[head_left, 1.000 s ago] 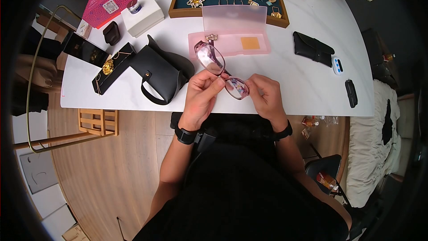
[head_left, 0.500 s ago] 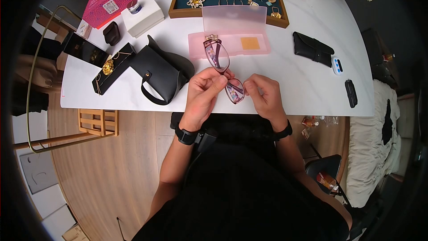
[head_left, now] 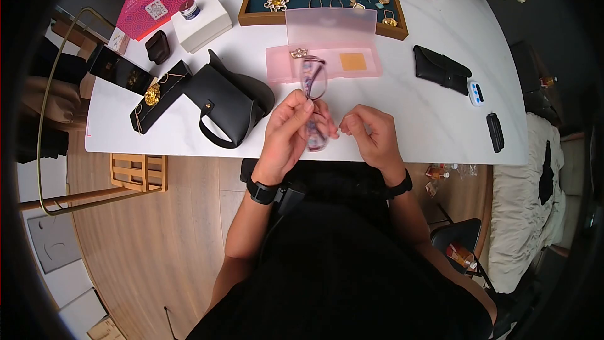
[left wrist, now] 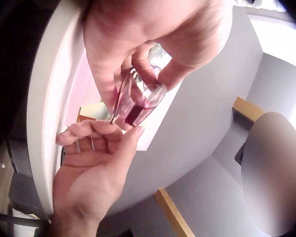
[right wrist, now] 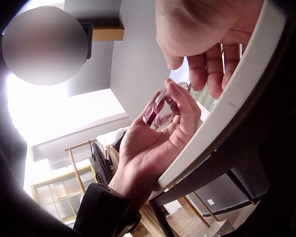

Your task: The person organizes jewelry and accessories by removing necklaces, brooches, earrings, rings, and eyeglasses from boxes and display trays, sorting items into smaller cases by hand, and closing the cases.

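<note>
Purple-framed eyeglasses (head_left: 309, 79) are pinched near the bridge between thumb and fingers of my left hand (head_left: 286, 131), above the table's front edge. One lens points away from me, the other toward me; motion blurs them. My right hand (head_left: 372, 133) hovers just to the right, fingers loosely bent and holding nothing; the right wrist view shows a gap between its fingertips and the glasses (right wrist: 150, 116). Beyond the glasses lies an open pink case (head_left: 275, 66) with its translucent lid raised. It has a yellow square (head_left: 353, 62) inside and a sparkly ornament (head_left: 298, 53) near its left end.
A black handbag (head_left: 220, 107) and a black necklace stand (head_left: 165, 91) lie left. Behind the case is a jewelry tray (head_left: 248, 19). To the right are a black pouch (head_left: 440, 69), a small white device (head_left: 476, 93) and a black folded item (head_left: 496, 132).
The left hand has turned the glasses from a slant to nearly straight up and down, more edge-on to me. The right fingers, earlier at the near lens, are now apart from it.
</note>
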Available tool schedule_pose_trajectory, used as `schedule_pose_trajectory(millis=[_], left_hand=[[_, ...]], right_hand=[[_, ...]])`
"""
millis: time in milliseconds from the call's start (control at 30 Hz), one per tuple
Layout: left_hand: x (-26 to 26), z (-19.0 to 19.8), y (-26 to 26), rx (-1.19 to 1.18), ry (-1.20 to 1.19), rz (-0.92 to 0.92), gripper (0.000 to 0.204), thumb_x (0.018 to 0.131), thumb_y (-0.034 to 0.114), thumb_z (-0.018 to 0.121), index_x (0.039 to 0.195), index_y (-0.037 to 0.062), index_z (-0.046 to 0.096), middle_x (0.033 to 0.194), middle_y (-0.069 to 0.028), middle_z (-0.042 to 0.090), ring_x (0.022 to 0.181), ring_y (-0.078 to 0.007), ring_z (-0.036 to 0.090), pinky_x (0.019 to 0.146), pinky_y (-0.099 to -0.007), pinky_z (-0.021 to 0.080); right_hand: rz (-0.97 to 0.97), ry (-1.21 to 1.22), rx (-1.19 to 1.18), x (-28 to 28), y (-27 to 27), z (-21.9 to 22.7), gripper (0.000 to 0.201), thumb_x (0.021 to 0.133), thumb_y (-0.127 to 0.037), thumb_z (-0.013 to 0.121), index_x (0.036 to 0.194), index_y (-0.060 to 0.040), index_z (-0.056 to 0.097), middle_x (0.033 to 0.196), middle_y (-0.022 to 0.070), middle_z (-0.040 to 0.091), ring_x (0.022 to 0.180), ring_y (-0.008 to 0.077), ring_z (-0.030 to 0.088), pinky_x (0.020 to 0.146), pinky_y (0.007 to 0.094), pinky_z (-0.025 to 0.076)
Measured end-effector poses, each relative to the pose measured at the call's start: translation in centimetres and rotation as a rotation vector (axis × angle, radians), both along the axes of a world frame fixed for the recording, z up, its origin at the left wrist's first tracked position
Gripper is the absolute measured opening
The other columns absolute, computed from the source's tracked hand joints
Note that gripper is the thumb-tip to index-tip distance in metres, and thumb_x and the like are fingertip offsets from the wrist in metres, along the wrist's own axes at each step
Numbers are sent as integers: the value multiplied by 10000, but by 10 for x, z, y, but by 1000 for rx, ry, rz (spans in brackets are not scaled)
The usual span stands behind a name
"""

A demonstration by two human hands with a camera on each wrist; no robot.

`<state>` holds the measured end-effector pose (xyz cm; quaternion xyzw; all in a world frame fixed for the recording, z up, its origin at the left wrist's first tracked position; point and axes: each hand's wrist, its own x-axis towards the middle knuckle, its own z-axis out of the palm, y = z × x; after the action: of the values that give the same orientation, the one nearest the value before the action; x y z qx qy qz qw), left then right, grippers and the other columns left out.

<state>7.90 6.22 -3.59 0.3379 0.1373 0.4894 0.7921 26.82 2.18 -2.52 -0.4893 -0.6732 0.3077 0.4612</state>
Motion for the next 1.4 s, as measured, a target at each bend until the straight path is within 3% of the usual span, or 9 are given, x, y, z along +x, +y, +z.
schedule_pose_trajectory(millis=[167,233,300,467,567,767,900,1300,1400], left_hand=[[-8,7,2,-103,-100,-165,149,1046,212,476,1052,63,463,835,-124,552,528,-179,562,440,-303,501],[-7,14,0,-183,34,-176,163,1043,195,422,1131,59,407,836,-168,553,362,-141,421,279,-234,360],[-11,18,1,-213,15,-262,182,1043,196,423,1157,55,404,817,-176,555,337,-147,408,270,-234,346],[-18,18,2,-160,108,-504,246,1044,206,421,1222,38,400,810,-213,581,279,-164,393,249,-232,314],[-16,17,4,-182,100,-527,272,1044,229,432,1221,24,404,845,-234,610,355,-186,495,268,-235,355],[-3,10,2,-57,18,-14,241,1006,193,553,1142,0,504,1170,-201,600,933,-226,650,588,-305,578],[6,4,-5,233,241,207,408,834,-122,716,1173,-19,515,1151,-125,593,1004,-160,642,790,-309,622],[6,9,-9,274,398,195,394,807,-56,788,1145,-7,591,1012,-34,634,931,-90,635,828,-240,553],[1,11,-8,340,503,153,384,770,-67,807,1109,-10,635,1045,-91,681,970,-149,671,865,-305,576]], right_hand=[[-44,129,15,-2,0,-8,233,941,-148,666,1109,3,607,960,112,683,728,154,636,676,278,502],[-80,180,46,-5,0,-5,352,920,-153,691,1220,-6,581,1083,125,678,794,150,648,709,281,512],[-74,264,152,-10,0,3,576,866,-178,748,1364,-19,504,1283,152,589,945,174,645,784,301,516],[24,212,203,-3,2,4,657,807,-193,810,1371,-31,516,1299,146,563,1024,204,632,839,320,506],[37,76,196,3,3,-4,655,767,-191,857,1317,-27,541,1209,119,593,996,206,637,837,319,507],[-109,179,250,-3,-1,-14,595,714,-156,907,1189,-37,569,1041,82,610,879,195,643,765,307,521],[-184,244,299,-2,1,-18,541,720,-123,897,1157,-52,585,1007,80,613,829,187,636,722,306,518],[-112,-23,288,0,-2,8,334,726,-25,793,1051,-71,727,879,62,645,777,190,626,693,300,511],[-106,-16,325,1,0,8,314,729,-31,795,1031,-71,719,880,57,635,751,183,614,669,295,499]])
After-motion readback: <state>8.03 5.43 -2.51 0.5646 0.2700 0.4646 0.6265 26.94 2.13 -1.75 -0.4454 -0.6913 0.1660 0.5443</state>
